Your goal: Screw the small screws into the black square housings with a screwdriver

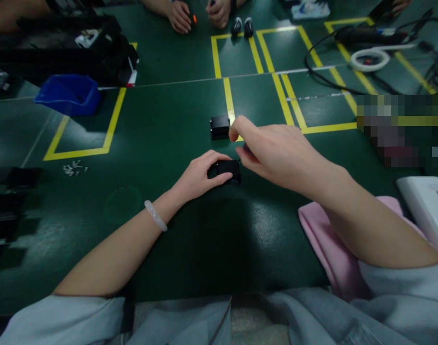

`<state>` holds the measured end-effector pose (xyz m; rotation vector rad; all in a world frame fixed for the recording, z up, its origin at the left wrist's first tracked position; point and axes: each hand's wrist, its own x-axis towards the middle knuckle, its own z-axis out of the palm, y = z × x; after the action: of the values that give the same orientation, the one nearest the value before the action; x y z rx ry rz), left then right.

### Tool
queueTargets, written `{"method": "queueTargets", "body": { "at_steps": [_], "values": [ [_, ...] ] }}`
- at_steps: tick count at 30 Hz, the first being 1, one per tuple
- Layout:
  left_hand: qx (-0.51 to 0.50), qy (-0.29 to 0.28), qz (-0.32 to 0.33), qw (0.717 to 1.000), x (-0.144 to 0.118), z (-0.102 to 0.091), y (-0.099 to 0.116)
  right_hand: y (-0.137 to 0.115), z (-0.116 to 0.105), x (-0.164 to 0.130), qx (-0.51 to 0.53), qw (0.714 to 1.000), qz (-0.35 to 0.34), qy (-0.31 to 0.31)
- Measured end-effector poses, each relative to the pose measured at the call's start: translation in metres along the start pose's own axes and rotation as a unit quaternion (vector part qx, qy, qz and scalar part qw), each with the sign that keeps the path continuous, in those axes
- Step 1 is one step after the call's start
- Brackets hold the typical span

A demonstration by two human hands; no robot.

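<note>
My left hand (201,175) grips a small black box-shaped part (229,170) on the green table, fingers wrapped around its left side. My right hand (272,151) hovers just over the part's right end, thumb and forefinger pinched close together near its top edge; whether they hold anything small is hidden. A second black box part (219,127) sits a little farther back, beside a yellow tape line, untouched.
A blue bin (70,93) and black equipment stand at the back left. Small white bits (73,167) lie left. Another person's hands (197,14) work at the far edge. Cables and a white ring (370,58) lie back right. A pink cloth (330,244) lies under my right forearm.
</note>
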<state>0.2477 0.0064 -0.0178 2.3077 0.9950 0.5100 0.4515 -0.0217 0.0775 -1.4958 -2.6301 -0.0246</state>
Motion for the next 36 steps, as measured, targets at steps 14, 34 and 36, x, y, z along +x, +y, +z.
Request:
{"method": "queueTargets", "body": {
  "at_steps": [14,34,36],
  "values": [
    [0.007,0.001,0.0,1.0,0.0,-0.0001,0.0007,0.0009,0.0004,0.0005,0.008,1.0,0.019,0.004],
    [0.007,0.008,0.006,1.0,0.0002,0.0005,-0.0008,0.0036,0.0027,-0.0001,-0.012,1.0,0.009,0.0],
    [0.005,0.004,0.005,1.0,0.0003,0.0004,-0.0005,0.004,0.003,-0.0005,-0.008,1.0,0.012,0.0]
  ]
}}
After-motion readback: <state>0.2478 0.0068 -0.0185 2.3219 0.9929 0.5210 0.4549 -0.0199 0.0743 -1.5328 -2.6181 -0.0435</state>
